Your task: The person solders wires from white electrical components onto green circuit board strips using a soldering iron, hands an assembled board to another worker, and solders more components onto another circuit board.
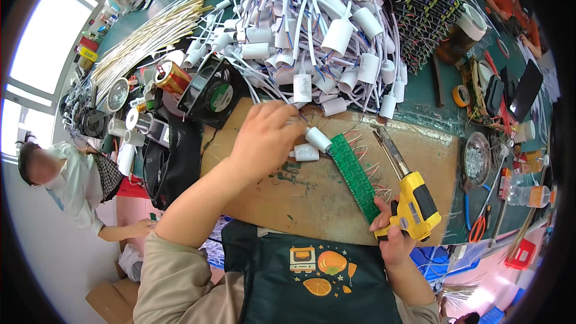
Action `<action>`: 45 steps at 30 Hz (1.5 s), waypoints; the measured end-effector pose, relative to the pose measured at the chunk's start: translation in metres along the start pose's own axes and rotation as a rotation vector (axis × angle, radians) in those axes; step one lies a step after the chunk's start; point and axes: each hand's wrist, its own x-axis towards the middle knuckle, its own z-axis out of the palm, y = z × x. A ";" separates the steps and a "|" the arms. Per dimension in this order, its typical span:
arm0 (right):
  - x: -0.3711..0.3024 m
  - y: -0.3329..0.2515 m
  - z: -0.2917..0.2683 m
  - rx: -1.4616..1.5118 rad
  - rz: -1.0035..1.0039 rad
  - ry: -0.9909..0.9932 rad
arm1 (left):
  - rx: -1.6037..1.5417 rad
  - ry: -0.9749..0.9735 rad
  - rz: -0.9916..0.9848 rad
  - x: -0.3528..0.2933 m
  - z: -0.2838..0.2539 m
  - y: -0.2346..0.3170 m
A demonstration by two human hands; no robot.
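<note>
My left hand reaches over the brown work board, its fingers bent together at the cable end of a white plastic cylinder. They pinch that cylinder's cable, mostly hidden by the hand. The cylinder's other end meets the upper end of a long green circuit board, which lies slantwise with red and white wires along its right edge. My right hand grips a yellow-and-black soldering gun, its metal tip pointing up and left. Fingers of that hand are close to the board's lower end. Another white cylinder lies beside my left hand.
A big heap of white cylinders with cables rises behind the work board. A black fan and a can stand left. At right are a metal bowl and orange-handled scissors. Another person is at left.
</note>
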 end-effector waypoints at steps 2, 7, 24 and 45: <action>0.000 -0.002 0.001 0.018 0.015 -0.010 | -0.039 0.083 -0.172 -0.002 0.004 -0.009; 0.000 -0.004 0.003 0.036 0.026 0.027 | 0.006 0.238 -0.567 0.010 0.006 -0.026; -0.002 0.001 -0.017 0.022 -0.084 0.130 | 0.133 0.622 -0.175 0.166 -0.092 -0.088; -0.020 -0.021 -0.019 0.041 0.035 0.152 | 0.266 0.061 -0.186 0.119 -0.199 0.007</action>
